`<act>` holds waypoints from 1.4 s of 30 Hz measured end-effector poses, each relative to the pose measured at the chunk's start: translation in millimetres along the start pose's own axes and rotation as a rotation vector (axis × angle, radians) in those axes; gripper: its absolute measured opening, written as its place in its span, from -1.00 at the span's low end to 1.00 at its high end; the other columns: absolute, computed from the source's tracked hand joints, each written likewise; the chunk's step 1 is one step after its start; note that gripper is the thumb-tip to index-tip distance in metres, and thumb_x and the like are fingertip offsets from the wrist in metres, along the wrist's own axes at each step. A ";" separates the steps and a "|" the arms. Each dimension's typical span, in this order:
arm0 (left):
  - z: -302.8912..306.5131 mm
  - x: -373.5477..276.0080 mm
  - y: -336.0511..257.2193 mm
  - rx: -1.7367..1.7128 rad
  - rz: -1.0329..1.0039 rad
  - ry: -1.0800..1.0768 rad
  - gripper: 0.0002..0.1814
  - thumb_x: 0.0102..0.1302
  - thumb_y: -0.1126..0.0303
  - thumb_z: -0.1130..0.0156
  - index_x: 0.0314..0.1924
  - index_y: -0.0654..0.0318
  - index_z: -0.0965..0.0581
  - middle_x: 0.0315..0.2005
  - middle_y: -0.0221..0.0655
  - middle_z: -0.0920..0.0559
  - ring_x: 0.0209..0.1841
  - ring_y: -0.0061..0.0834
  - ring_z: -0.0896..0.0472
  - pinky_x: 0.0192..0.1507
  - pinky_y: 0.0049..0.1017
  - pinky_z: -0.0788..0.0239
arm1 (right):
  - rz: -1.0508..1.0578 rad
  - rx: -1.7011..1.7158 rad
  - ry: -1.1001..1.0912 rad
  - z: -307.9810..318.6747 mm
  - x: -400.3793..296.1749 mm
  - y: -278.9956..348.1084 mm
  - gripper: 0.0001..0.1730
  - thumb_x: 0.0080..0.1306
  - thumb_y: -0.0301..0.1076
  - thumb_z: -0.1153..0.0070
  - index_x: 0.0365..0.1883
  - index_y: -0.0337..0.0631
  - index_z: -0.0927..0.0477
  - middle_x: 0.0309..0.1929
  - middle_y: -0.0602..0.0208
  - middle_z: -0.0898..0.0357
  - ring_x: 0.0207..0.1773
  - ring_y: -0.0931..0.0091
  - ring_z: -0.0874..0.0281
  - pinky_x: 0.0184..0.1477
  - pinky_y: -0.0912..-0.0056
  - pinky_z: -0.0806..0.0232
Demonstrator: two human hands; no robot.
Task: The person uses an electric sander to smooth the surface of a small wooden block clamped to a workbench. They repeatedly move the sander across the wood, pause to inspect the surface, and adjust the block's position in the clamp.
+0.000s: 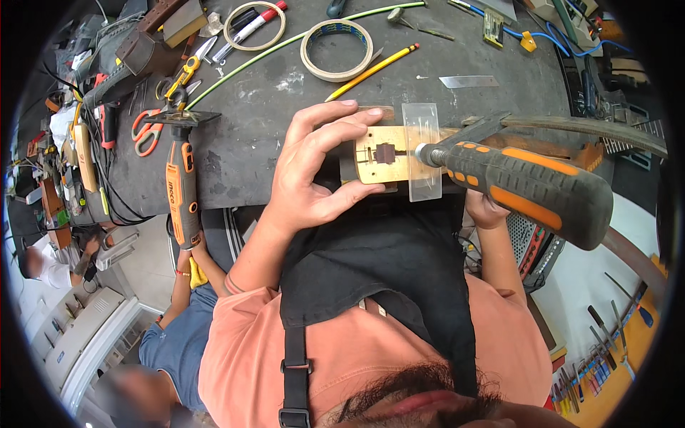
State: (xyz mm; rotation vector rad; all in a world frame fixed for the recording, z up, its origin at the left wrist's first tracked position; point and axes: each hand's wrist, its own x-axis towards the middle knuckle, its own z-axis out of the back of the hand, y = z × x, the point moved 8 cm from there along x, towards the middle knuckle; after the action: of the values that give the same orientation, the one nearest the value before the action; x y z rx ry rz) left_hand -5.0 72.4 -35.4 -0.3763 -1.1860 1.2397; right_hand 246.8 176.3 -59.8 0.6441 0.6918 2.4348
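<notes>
My left hand (313, 160) spans a pale yellow wooden piece (393, 171), thumb along its near edge and fingers at its far left side. Dark cut-outs and small holes mark the piece's face. Across its right part lies a clear plastic strip (424, 184). The screw tip of a bar clamp (508, 174) with a black-and-orange handle stands over the strip; the handle hides some of the work. Below the bench edge, my right hand (484, 209) is partly hidden behind that handle, so its grip is unclear. A darker wooden block (350, 166) shows under the pale piece.
Beyond my hands lie a yellow pencil (374, 72), a tape roll (307, 53) and a steel strip (469, 81). Orange-handled scissors (144, 136) rest at left. By the bench edge, a rotary tool (182, 187) stands upright near a co-worker's hands (195, 262).
</notes>
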 end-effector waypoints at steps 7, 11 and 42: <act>2.7 2.4 -5.2 0.027 0.007 -0.070 -0.27 0.04 0.26 -0.74 0.22 0.28 -0.62 0.26 -0.19 -0.77 0.38 -0.06 -0.59 0.43 -0.11 -0.42 | 0.153 -0.045 -0.142 -1.4 -5.7 -0.9 -0.45 0.53 -0.41 -0.19 0.47 -0.26 -0.53 0.40 0.17 -0.62 0.43 0.31 -0.57 0.58 0.21 -0.27; 4.0 5.7 -8.8 0.054 -0.007 -0.048 -0.31 0.05 0.28 -0.73 0.17 0.26 -0.62 0.25 -0.17 -0.77 0.38 -0.03 -0.60 0.43 -0.10 -0.43 | 0.218 -0.145 -0.271 10.2 4.6 10.4 -0.59 0.36 -0.62 -0.16 0.17 -0.44 -0.74 0.13 0.01 -0.80 0.22 0.17 -0.78 0.41 0.09 -0.46; -42.2 0.7 -113.0 0.955 0.344 0.211 -0.30 0.21 0.37 -0.39 0.33 0.63 -0.58 -0.74 -0.48 -0.46 -0.68 -0.44 -0.47 -0.44 -0.38 -0.32 | 0.262 -0.156 -0.292 17.2 -19.5 -14.7 -0.68 0.30 -0.58 -0.27 -0.55 -0.16 -0.38 -0.56 0.22 -0.36 -0.50 0.16 -0.34 -0.35 0.08 -0.19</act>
State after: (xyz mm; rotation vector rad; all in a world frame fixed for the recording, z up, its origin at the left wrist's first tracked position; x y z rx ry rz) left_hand 89.5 47.8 35.4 0.0185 -0.2605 1.8536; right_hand 276.3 181.4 -61.1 1.0543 0.3129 2.5205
